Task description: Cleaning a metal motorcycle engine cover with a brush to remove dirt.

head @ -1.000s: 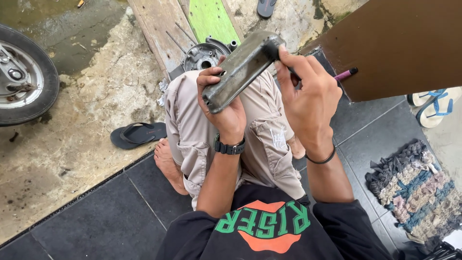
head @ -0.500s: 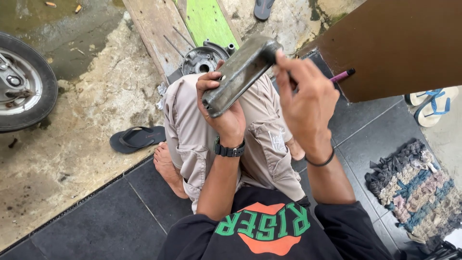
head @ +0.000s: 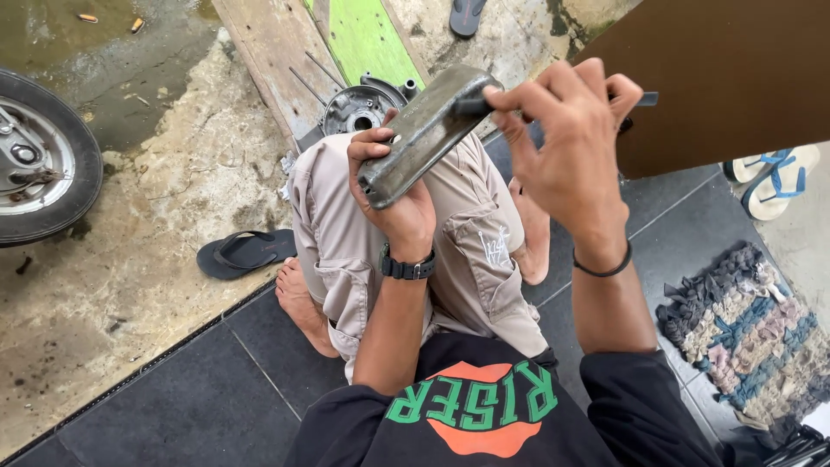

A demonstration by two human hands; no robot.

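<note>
So the left hand (head: 393,203) grips the grey metal cover (head: 425,134) tilted up over the knees, steadying it while the right hand (head: 566,143) pinches a thin tool (head: 644,99) against its top end.

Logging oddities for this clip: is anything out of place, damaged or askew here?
Mildly odd: a round metal hub part lies loose on the wooden plank, and one black sandal sits alone on the stained concrete. The grey metal cover in the left hand looks worn.

I see no packages, labels, signs or screens here, on the floor or anywhere around me.
</note>
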